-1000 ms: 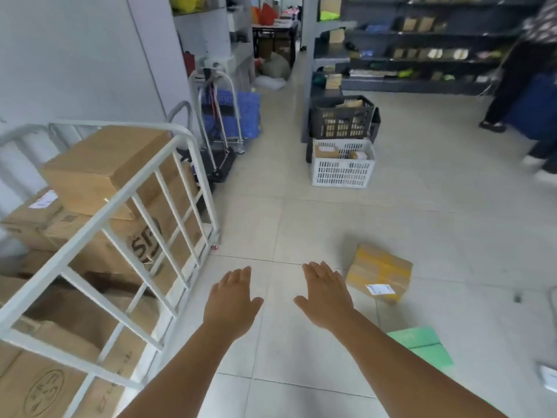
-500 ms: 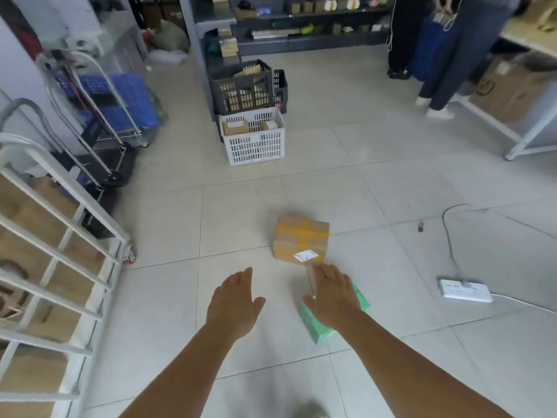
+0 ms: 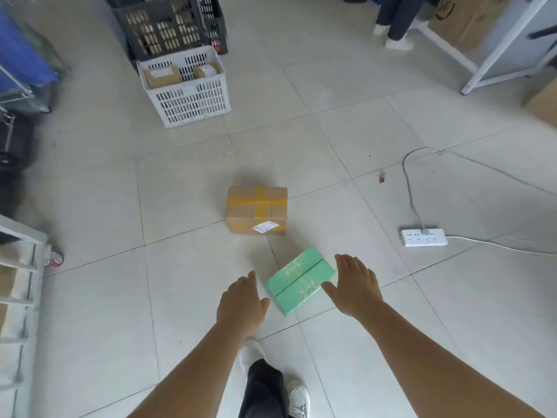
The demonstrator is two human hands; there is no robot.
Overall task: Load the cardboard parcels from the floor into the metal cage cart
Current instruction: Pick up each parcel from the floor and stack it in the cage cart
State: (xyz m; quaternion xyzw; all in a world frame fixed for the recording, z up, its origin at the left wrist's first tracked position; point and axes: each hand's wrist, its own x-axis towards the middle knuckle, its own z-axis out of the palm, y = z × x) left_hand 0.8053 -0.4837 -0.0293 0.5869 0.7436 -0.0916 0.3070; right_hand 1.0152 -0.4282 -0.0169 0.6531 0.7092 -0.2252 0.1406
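Observation:
A brown cardboard parcel (image 3: 256, 210) with yellow tape and a white label lies on the tiled floor in the middle of the view. Nearer to me lies a flat green box (image 3: 297, 280). My left hand (image 3: 241, 300) hovers just left of the green box, fingers straight, holding nothing. My right hand (image 3: 354, 285) hovers at the box's right end, fingers straight and empty. The white metal cage cart (image 3: 18, 285) shows at the left edge with brown boxes behind its bars.
A white crate (image 3: 187, 95) with small parcels stands at the back, with a dark crate (image 3: 168, 28) behind it. A white power strip (image 3: 423, 237) and its cable lie on the floor at right. Another person's legs (image 3: 394, 22) and a table frame (image 3: 497, 49) are at back right.
The view has turned right and down, away from the cart. Both hands have moved forward and apart to either side of the green box, which now lies between them.

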